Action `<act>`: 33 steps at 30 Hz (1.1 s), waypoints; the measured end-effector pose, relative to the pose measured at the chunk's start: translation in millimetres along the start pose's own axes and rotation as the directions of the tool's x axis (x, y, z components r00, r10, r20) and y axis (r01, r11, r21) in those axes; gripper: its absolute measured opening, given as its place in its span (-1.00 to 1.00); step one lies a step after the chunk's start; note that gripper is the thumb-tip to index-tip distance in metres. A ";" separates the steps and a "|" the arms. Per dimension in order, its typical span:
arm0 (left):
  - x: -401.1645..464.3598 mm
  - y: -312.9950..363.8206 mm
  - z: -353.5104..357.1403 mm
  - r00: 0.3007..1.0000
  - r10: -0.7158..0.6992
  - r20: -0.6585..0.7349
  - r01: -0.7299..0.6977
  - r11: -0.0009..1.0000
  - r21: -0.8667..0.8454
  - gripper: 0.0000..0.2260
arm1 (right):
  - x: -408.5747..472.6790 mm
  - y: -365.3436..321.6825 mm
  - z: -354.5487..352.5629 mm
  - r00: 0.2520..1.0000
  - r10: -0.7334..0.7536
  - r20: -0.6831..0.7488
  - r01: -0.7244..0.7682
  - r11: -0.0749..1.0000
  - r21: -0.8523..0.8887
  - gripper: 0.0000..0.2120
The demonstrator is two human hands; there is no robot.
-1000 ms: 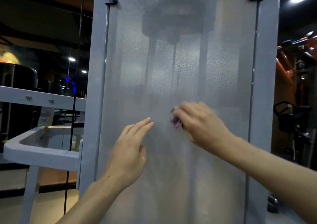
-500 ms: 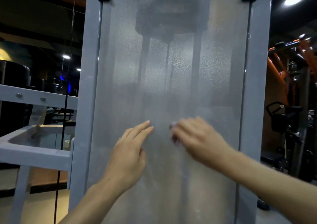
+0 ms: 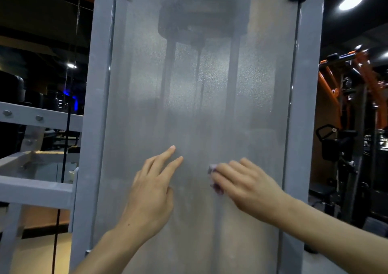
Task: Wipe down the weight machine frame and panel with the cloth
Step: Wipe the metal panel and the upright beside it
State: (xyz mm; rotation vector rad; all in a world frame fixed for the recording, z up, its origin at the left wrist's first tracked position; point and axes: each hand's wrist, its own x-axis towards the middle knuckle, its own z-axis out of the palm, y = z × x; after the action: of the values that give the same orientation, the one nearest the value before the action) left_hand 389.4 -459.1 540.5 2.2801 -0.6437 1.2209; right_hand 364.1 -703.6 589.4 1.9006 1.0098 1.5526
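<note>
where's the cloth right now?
Head view: the small purple-and-white cloth is bunched under the right hand, against the frosted grey panel, lower centre, right of the left hand.

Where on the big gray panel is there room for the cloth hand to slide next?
Above both hands the panel is bare up to its top bolts. It is crowded low down, where the left hand and right hand with the cloth sit.

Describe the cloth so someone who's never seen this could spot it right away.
Find the tall frosted grey panel of the weight machine. Low on it, the right hand presses a small wad, the cloth. Only its whitish and purple edges peek past the fingertips; the left hand holds nothing.
</note>
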 end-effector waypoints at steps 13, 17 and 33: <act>-1.3 11.5 -3.4 0.999 -0.053 -0.005 0.053 0.999 -0.007 -0.30 | -11.4 10.8 -8.3 0.999 -0.009 0.039 0.008 1.000 0.010 -0.75; -0.9 15.3 0.9 0.998 -0.065 -0.013 0.065 0.998 0.004 -0.30 | -11.6 31.7 -11.5 0.991 -0.097 0.093 0.100 0.995 -0.022 -0.81; 4.9 30.8 5.5 1.000 -0.015 -0.016 0.016 0.999 0.050 -0.27 | -8.2 81.5 -28.7 0.992 0.076 0.104 -0.067 0.994 -0.080 -0.91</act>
State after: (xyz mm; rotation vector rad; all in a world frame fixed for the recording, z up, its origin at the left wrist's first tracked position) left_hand 376.8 -487.2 547.5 2.3092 -0.5948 1.2597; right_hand 355.1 -762.2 652.8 1.9636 0.8330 1.4890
